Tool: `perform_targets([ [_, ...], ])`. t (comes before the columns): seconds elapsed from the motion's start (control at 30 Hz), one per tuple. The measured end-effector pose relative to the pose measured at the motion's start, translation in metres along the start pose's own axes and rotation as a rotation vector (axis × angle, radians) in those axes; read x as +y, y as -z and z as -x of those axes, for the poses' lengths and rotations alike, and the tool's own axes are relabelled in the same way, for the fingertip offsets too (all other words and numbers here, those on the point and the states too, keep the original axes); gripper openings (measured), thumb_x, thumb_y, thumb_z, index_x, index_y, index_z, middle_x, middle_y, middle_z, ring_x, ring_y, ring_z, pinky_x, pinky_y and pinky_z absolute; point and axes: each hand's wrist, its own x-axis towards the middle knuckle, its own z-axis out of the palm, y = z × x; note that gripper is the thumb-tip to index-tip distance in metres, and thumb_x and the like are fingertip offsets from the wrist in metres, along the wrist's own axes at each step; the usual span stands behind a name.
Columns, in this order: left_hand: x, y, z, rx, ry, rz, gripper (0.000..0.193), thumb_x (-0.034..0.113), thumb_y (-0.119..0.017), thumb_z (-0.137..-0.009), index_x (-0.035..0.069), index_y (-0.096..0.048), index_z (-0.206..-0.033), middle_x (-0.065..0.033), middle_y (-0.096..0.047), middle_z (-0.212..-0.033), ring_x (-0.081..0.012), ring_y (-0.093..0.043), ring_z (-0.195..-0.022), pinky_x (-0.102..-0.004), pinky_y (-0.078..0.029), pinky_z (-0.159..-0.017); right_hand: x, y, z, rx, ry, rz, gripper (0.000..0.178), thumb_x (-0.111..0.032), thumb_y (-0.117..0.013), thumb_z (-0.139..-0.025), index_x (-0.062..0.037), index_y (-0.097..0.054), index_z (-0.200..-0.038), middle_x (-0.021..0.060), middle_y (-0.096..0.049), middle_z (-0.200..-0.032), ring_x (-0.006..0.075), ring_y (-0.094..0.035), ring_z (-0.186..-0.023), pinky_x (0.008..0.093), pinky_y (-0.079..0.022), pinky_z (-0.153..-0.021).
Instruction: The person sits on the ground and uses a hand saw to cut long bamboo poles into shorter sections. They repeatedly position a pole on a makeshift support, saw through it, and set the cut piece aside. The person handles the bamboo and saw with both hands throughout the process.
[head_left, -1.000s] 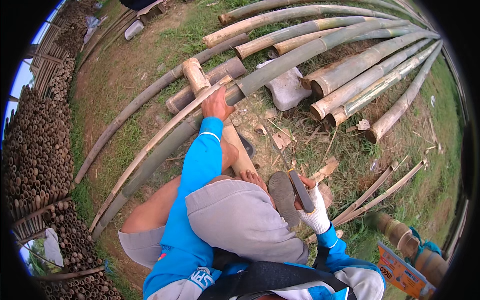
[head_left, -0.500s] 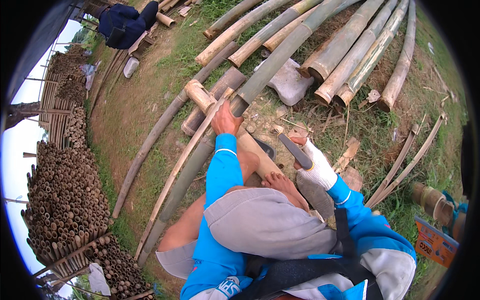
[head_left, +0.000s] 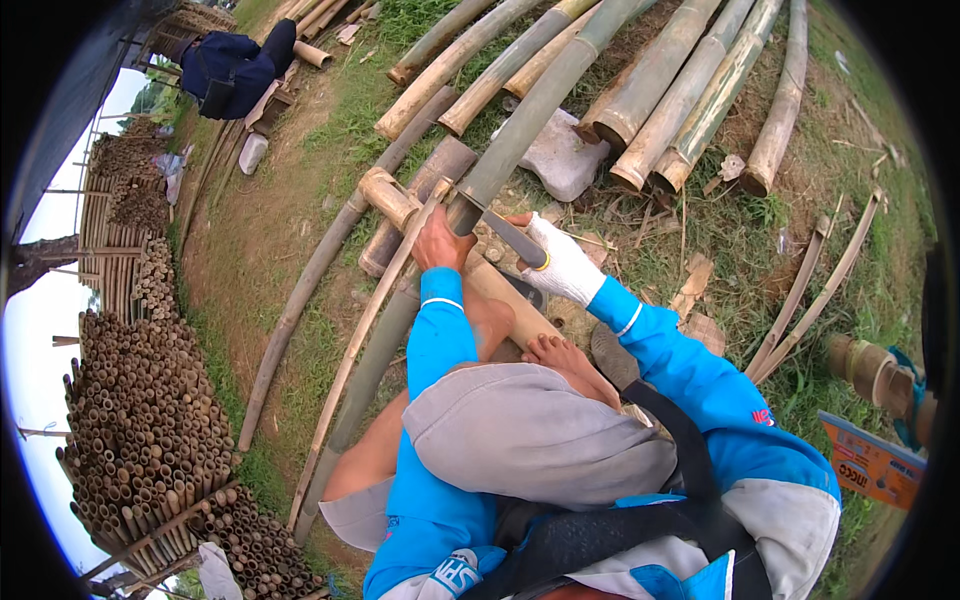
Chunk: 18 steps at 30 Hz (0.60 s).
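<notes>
My bare left hand [head_left: 443, 243] is closed around a green bamboo pole [head_left: 365, 385], where a long pale split strip [head_left: 350, 370] runs along its left side. Its fingertips are partly hidden. My right hand [head_left: 562, 260], in a white knit glove, grips a dark grey knife-like tool [head_left: 515, 240] with a yellow band at its near end. The tool's far tip meets the dark, open-looking section [head_left: 464, 212] of the bamboo just right of my left hand. A short bamboo piece [head_left: 390, 197] lies crosswise beyond that hand, and my bare foot [head_left: 560, 360] rests near a pale bamboo length [head_left: 510, 300].
Several bamboo poles [head_left: 690, 75] fan out ahead, by a pale stone [head_left: 565, 155]. A long pole [head_left: 300, 310] lies left. Stacked bamboo [head_left: 145, 420] stands far left; a person in dark clothes [head_left: 235, 70] is at upper left. Split strips [head_left: 820, 290] lie right, near an orange panel [head_left: 870, 460].
My right hand has moved left and forward with the tool, bringing its tip to the bamboo beside my left hand. My left hand keeps its hold; the view has shifted slightly.
</notes>
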Motion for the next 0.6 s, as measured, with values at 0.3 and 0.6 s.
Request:
perform_targets([
  [0.3, 0.014, -0.019, 0.016, 0.240, -0.080, -0.070, 0.071, 0.024, -0.096, -0.067, 0.009, -0.066, -0.130, -0.0182, -0.074, -0.120, -0.0422, -0.070, -0.112, -0.0547, -0.057, -0.094, -0.018, 0.016, -0.001, 0.016, -0.030, -0.040, 0.065, -0.011, -0.075, -0.086, -0.0099, -0.054, -0.148, 0.0202, -0.068, -0.129, 0.0385, -0.071, -0.117, 0.0433, -0.057, -0.100],
  [0.6, 0.005, -0.009, -0.011, 0.124, -0.034, -0.068, 0.076, 0.026, -0.095, -0.064, 0.010, -0.068, -0.133, -0.0182, -0.077, -0.117, -0.0419, -0.072, -0.110, -0.0538, -0.058, -0.093, -0.029, 0.030, 0.047, 0.014, -0.085, -0.153, 0.070, 0.000, -0.075, -0.082, -0.0069, -0.055, -0.149, 0.0159, -0.066, -0.139, 0.0272, -0.066, -0.128, 0.0380, -0.052, -0.109],
])
